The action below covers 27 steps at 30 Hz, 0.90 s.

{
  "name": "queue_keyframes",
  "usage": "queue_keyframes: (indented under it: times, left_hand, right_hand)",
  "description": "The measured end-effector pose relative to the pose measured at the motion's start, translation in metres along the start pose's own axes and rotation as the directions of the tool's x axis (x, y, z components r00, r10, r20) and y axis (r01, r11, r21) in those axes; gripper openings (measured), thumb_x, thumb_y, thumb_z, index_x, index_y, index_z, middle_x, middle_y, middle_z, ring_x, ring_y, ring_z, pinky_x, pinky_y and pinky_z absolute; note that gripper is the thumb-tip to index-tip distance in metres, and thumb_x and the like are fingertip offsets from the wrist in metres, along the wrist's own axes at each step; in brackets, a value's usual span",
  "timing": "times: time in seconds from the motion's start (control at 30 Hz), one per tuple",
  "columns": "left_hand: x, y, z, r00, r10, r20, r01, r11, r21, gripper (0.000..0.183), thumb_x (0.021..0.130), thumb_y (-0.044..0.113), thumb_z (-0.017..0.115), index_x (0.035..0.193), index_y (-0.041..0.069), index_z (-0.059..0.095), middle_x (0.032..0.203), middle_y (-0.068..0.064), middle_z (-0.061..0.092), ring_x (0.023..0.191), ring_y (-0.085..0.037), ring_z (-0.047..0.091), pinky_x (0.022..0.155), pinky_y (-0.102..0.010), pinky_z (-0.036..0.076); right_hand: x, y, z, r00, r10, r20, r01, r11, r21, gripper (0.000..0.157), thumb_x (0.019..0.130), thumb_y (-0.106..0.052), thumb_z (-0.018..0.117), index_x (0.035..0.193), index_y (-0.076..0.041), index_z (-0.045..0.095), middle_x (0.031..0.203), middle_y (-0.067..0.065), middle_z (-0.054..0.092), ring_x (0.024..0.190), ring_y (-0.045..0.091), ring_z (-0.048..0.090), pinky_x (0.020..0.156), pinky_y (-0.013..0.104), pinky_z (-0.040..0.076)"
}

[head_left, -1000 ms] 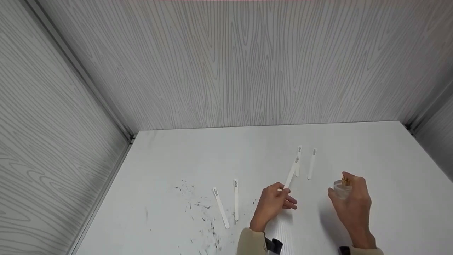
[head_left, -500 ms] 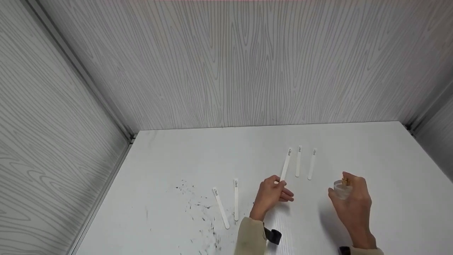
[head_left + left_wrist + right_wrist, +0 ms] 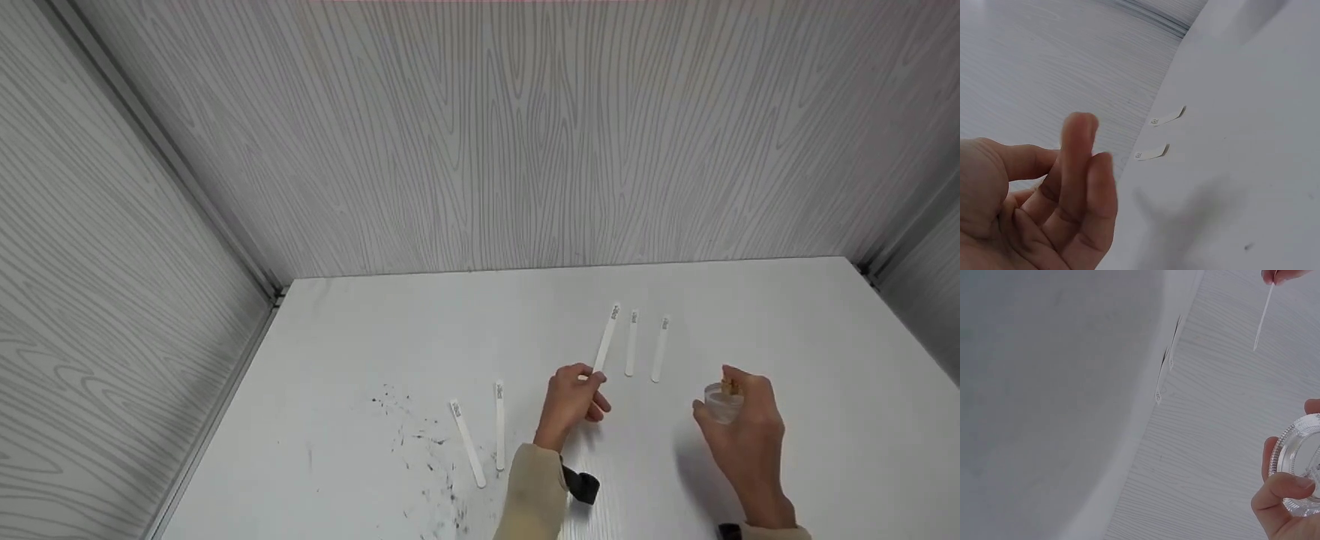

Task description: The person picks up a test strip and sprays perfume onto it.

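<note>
My left hand pinches the near end of a flat white strip between thumb and index finger; dark print marks the strip's far end. Its other fingers hang loosely bent. In the right wrist view the same strip points down from the fingertips. A small clear round container is gripped in my right hand, with a small tan piece showing by the index finger. The ribbed rim of the container shows in the right wrist view. Two similar strips, a middle one and a right one, lie beside the held strip.
Two more printed strips, one slanted and one straighter, lie left of the left hand. Dark specks and scuffs mark the white table there. Wood-patterned panels stand behind and at both sides.
My left hand has carried its strip away from the body and slightly left, so the strip no longer overlaps the middle one. My right hand and the container stay nearly still.
</note>
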State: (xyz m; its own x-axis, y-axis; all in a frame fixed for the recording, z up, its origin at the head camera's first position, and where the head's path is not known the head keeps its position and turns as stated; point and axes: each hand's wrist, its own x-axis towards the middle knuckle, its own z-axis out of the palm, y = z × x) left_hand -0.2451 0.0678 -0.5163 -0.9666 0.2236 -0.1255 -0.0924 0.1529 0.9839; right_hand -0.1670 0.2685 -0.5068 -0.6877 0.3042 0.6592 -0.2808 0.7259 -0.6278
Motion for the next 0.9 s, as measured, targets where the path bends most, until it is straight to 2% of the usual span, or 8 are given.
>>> queue_keyframes:
  times: [0.1, 0.17, 0.4, 0.43, 0.47, 0.63, 0.67, 0.9]
  left_hand:
    - [0.004, -0.002, 0.003, 0.999, -0.015, -0.037, 0.015, 1.000, -0.001, 0.014, 0.100, 0.010, 0.060, 0.102, 0.000, 0.069, 0.061, -0.006, 0.068, 0.043, -0.006, 0.054, 0.049, -0.021, 0.052]
    - [0.006, -0.004, 0.004, 0.999, -0.023, -0.046, 0.022, 1.000, -0.019, 0.015, 0.100, 0.009, 0.060, 0.102, -0.001, 0.070, 0.062, -0.007, 0.069, 0.045, -0.007, 0.058, 0.052, -0.022, 0.054]
    - [0.015, -0.002, 0.010, 0.998, -0.053, -0.032, 0.050, 0.997, -0.060, 0.020, 0.104, 0.006, 0.053, 0.108, -0.006, 0.068, 0.073, -0.011, 0.072, 0.062, -0.021, 0.073, 0.062, -0.029, 0.060]
    - [0.016, -0.002, 0.011, 0.998, -0.061, -0.030, 0.059, 0.996, -0.066, 0.020, 0.104, 0.005, 0.052, 0.108, -0.006, 0.068, 0.074, -0.012, 0.073, 0.063, -0.022, 0.073, 0.063, -0.029, 0.061]
    - [0.017, -0.001, 0.012, 0.997, -0.073, -0.029, 0.071, 0.995, -0.070, 0.020, 0.104, 0.006, 0.052, 0.109, -0.006, 0.067, 0.075, -0.012, 0.073, 0.065, -0.023, 0.074, 0.064, -0.030, 0.061]
    - [0.023, 0.002, 0.015, 0.994, -0.106, -0.030, 0.103, 0.991, -0.090, 0.019, 0.104, 0.008, 0.053, 0.108, -0.004, 0.067, 0.079, -0.012, 0.073, 0.070, -0.023, 0.075, 0.067, -0.031, 0.061]
    - [0.024, 0.001, 0.015, 0.993, -0.111, -0.030, 0.108, 0.990, -0.093, 0.018, 0.104, 0.008, 0.054, 0.107, -0.004, 0.067, 0.079, -0.012, 0.074, 0.070, -0.023, 0.075, 0.067, -0.031, 0.061]
    - [0.032, 0.000, 0.019, 0.989, -0.144, -0.020, 0.140, 0.980, -0.144, 0.018, 0.102, 0.006, 0.054, 0.106, -0.007, 0.067, 0.078, -0.015, 0.073, 0.070, -0.024, 0.075, 0.067, -0.032, 0.061]
  right_hand:
    - [-0.001, 0.001, 0.000, 1.000, 0.004, 0.005, -0.004, 1.000, -0.001, 0.060, 0.065, 0.024, 0.077, 0.120, 0.012, 0.056, 0.109, 0.029, 0.060, 0.099, 0.045, 0.062, 0.075, 0.067, 0.049]
    - [-0.001, 0.001, 0.000, 1.000, 0.005, 0.007, -0.005, 1.000, -0.005, 0.059, 0.065, 0.024, 0.077, 0.119, 0.012, 0.056, 0.109, 0.030, 0.060, 0.099, 0.045, 0.062, 0.076, 0.067, 0.049]
    - [0.001, 0.002, -0.003, 1.000, -0.005, 0.000, 0.005, 1.000, 0.007, 0.059, 0.064, 0.025, 0.075, 0.118, 0.014, 0.055, 0.107, 0.031, 0.059, 0.098, 0.045, 0.062, 0.075, 0.066, 0.049]
    - [0.001, 0.002, -0.003, 1.000, -0.007, -0.002, 0.007, 1.000, 0.007, 0.059, 0.064, 0.025, 0.076, 0.118, 0.013, 0.055, 0.107, 0.030, 0.059, 0.098, 0.044, 0.062, 0.079, 0.058, 0.052]
    - [0.001, 0.002, -0.004, 1.000, -0.009, -0.003, 0.009, 1.000, 0.008, 0.059, 0.064, 0.025, 0.076, 0.118, 0.013, 0.055, 0.107, 0.030, 0.059, 0.098, 0.043, 0.062, 0.079, 0.058, 0.052]
    - [0.002, 0.002, -0.004, 1.000, -0.003, -0.003, 0.003, 1.000, 0.010, 0.059, 0.064, 0.024, 0.076, 0.119, 0.013, 0.055, 0.108, 0.030, 0.059, 0.100, 0.043, 0.061, 0.081, 0.058, 0.052]
    - [0.002, 0.002, -0.004, 1.000, -0.002, -0.002, 0.002, 1.000, 0.013, 0.059, 0.064, 0.025, 0.076, 0.119, 0.013, 0.055, 0.108, 0.030, 0.059, 0.100, 0.044, 0.061, 0.076, 0.066, 0.049]
    - [0.001, 0.001, -0.005, 1.000, -0.003, 0.005, 0.003, 1.000, 0.021, 0.059, 0.065, 0.025, 0.076, 0.118, 0.014, 0.055, 0.108, 0.030, 0.059, 0.102, 0.044, 0.061, 0.079, 0.067, 0.048]
